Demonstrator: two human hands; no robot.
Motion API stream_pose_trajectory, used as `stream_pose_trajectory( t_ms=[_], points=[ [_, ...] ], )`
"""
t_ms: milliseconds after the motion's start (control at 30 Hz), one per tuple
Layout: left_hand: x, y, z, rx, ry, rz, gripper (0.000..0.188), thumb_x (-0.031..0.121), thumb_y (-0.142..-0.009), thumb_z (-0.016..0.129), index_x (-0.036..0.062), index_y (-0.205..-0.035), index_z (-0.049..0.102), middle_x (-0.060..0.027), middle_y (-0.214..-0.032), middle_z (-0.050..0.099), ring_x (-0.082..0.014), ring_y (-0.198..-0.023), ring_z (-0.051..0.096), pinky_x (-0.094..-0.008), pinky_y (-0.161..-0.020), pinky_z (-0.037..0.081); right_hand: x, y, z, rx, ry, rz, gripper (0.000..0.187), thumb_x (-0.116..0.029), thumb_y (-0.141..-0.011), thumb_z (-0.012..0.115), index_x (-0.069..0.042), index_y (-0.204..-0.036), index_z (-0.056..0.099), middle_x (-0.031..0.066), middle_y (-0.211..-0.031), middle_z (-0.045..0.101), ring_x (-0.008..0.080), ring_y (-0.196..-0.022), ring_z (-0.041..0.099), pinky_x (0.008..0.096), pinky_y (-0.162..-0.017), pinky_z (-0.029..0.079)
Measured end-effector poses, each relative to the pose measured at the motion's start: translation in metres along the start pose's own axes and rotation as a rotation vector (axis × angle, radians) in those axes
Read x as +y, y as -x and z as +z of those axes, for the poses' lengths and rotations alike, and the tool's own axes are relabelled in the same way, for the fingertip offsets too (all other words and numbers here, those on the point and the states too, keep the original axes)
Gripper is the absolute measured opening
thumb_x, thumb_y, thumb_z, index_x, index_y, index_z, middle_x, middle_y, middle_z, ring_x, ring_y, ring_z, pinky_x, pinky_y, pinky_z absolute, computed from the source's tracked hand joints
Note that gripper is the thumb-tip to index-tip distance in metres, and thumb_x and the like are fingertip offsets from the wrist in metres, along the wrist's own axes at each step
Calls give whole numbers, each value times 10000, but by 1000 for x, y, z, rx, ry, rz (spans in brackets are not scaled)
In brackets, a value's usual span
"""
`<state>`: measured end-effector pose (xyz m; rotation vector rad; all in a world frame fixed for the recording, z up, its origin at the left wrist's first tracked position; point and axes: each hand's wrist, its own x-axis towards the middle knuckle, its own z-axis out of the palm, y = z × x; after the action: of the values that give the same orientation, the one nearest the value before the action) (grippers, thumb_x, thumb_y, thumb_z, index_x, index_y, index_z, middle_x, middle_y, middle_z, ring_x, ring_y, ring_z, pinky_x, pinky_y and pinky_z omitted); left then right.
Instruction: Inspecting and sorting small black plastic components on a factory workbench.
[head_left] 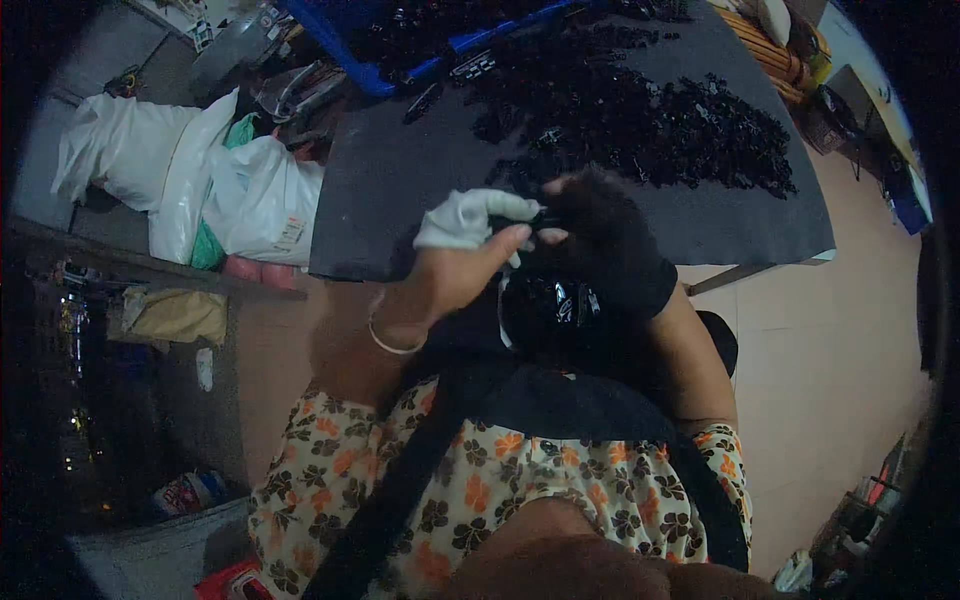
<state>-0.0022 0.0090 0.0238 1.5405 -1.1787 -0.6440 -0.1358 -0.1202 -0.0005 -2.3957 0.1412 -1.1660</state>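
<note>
My left hand, in a white glove that leaves the thumb bare, is closed in a pinch. Opposite it, my right hand wears a black glove with bare fingertips and is closed too. A small black part sits between the fingertips of both hands; its exact shape is too dark to make out. Just beyond my hands, a wide heap of small shiny black parts covers much of the dark grey table. Below my hands, at my lap, lies something glossy and black, partly hidden in shadow.
A blue tray with more black parts stands at the table's far left. White plastic bags are stacked on the left. At the far right lie orange-brown rods. The table's front edge runs close to my body, with a metal leg at right.
</note>
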Motion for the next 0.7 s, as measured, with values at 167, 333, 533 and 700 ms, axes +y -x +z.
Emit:
stream_pose_trajectory(
  t_ms=[167, 333, 533, 700],
  points=[
    [4, 17, -1, -70, -212, 184, 202, 81, -820, 610, 4, -1006, 594, -97, -935, 613, -101, -737, 585, -229, -629, 480, -9, 0, -13, -377, -285, 303, 205, -147, -737, 685, -17, -883, 622, 131, -793, 602, 189, -701, 591, 307, -639, 470],
    [0, 10, -6, -202, -172, 182, 243, 154, -835, 589, 12, -1032, 583, -117, -910, 614, -171, -770, 598, -289, -679, 484, -8, 1, -21, -467, -312, 411, 206, -148, -735, 682, -8, -876, 629, 131, -791, 614, 203, -696, 593, 310, -639, 466],
    [-29, -70, -38, -35, -887, 543, 384, 325, -783, 626, 70, -1066, 580, -147, -998, 579, -324, -875, 557, -374, -777, 445, 4, -1, -33, -386, -31, 336, 231, -193, -729, 670, -46, -905, 642, 134, -829, 631, 262, -746, 618, 351, -664, 480],
    [-39, -124, -28, -1, -1085, 403, 357, 272, -742, 650, 80, -1038, 597, -160, -955, 602, -346, -887, 563, -394, -768, 460, 15, -13, -5, -232, 241, 123, 243, -221, -740, 644, -108, -955, 644, 133, -906, 628, 278, -825, 614, 382, -694, 485]
  ],
)
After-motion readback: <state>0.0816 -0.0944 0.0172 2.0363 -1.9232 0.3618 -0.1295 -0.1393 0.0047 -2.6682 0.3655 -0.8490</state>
